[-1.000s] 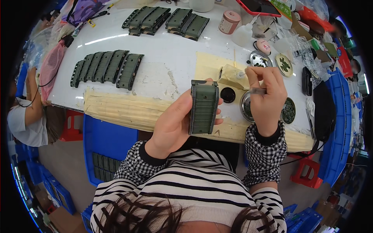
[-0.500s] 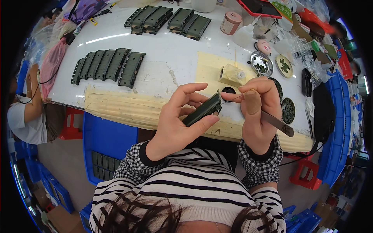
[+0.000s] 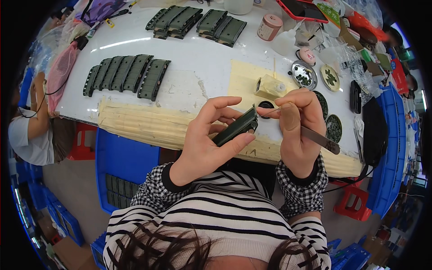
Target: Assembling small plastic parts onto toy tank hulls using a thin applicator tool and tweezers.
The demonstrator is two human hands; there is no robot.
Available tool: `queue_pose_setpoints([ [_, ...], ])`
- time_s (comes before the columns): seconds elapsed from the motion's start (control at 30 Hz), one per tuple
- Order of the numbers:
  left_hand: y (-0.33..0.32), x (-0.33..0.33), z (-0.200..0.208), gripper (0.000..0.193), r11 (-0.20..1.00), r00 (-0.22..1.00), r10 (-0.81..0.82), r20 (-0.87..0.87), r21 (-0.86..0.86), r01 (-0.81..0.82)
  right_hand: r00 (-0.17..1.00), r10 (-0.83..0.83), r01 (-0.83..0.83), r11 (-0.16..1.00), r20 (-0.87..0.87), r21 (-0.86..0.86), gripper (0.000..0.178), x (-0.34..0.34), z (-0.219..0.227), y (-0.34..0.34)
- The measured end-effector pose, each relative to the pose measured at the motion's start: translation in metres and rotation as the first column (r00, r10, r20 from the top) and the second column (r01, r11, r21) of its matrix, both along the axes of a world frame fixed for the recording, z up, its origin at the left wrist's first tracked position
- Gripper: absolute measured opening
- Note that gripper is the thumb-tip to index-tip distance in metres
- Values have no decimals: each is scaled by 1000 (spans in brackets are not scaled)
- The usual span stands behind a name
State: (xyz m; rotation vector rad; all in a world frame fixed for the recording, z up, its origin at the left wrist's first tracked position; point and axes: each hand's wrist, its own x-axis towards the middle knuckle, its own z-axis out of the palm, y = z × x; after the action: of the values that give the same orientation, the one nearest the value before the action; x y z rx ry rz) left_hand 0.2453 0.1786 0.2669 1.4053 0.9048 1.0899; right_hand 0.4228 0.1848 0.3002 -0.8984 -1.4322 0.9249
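Note:
My left hand (image 3: 208, 141) grips a dark green ridged plastic piece (image 3: 235, 127), tilted edge-on above the table's near edge. My right hand (image 3: 295, 128) holds metal tweezers (image 3: 315, 137) whose tip touches the upper end of the green piece. Just beyond my hands sits a small cream block (image 3: 269, 86) on a yellowish mat (image 3: 245, 78).
A row of the same green pieces (image 3: 128, 76) lies at the table's left, and another batch (image 3: 198, 22) at the far edge. Round metal dishes (image 3: 303, 74) of small dark parts stand to the right, with bags and clutter. Another person (image 3: 31, 121) sits at left. Blue crates surround the white table (image 3: 193, 58).
The green piece went from flat and upright in my left hand to tilted edge-on. My right hand came down from the dishes and brought the tweezers to its end.

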Motion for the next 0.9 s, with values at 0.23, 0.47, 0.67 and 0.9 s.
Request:
queue_pose_setpoints([
  [0.23,0,-3,-2,54,997,997,-42,63,-55,45,992,-92,93,996,-81,6,12,2,-1,2],
  [0.47,7,-9,-22,66,931,861,-272,430,-110,349,637,-553,369,831,537,418,6,27,-3,29],
  [0.67,8,-12,-22,63,893,757,-326,567,-77,443,631,-449,320,893,633,315,14,33,-18,32],
  [0.9,6,-17,-11,58,846,731,-104,675,-326,422,614,-558,377,829,558,414,27,28,-1,21],
])
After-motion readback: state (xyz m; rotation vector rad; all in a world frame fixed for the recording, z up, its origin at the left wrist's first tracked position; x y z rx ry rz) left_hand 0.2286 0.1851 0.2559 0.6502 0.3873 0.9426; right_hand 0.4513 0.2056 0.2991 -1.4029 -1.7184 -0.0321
